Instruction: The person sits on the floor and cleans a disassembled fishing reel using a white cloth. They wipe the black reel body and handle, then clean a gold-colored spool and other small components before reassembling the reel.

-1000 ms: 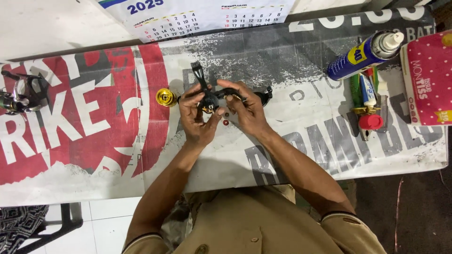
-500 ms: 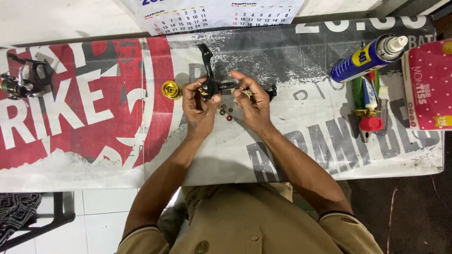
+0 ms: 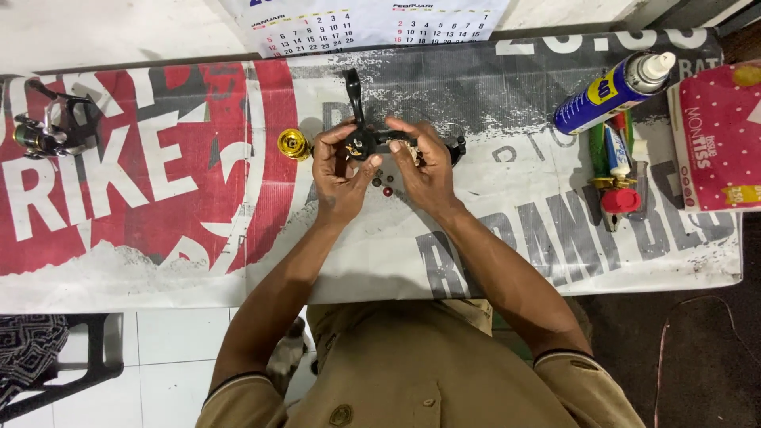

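Reel body (image 3: 366, 143) gripped by both hands (image 3: 341, 170); gold spool (image 3: 292, 143) left, spray can (image 3: 612, 92) right.

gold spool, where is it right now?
Head view: the gold spool lies on the printed banner, just outside the left hand, apart from it; the black reel body is held in both hands.

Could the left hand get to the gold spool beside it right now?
Probably yes: the gold spool lies just outward of the left hand with bare banner between, though that hand is holding the black reel part.
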